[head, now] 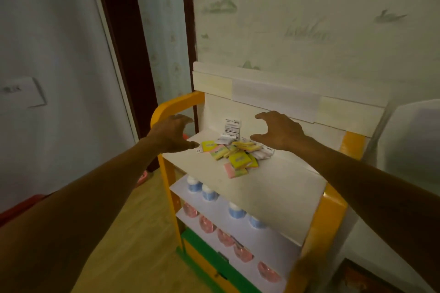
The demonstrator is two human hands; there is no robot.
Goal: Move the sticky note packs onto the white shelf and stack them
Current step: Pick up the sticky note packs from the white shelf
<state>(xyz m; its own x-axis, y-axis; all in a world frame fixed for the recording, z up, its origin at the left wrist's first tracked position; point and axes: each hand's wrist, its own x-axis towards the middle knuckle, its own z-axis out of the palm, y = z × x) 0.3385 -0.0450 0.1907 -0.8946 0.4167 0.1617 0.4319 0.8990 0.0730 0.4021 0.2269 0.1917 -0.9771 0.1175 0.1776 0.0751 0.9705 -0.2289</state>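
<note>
Packs (234,152) in jumbled pile on white shelf (273,188), axes mixed

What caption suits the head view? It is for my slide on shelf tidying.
Both hands, left hand and right hand, hover open over sticky note packs scattered on the white shelf.

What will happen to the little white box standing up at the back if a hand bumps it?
The small white printed box stands upright on its narrow end on the white shelf, so it would probably tip over easily. It looks like thin card, so likely light. Falling forward, it would land on the jumbled yellow and pink sticky note packs.
</note>
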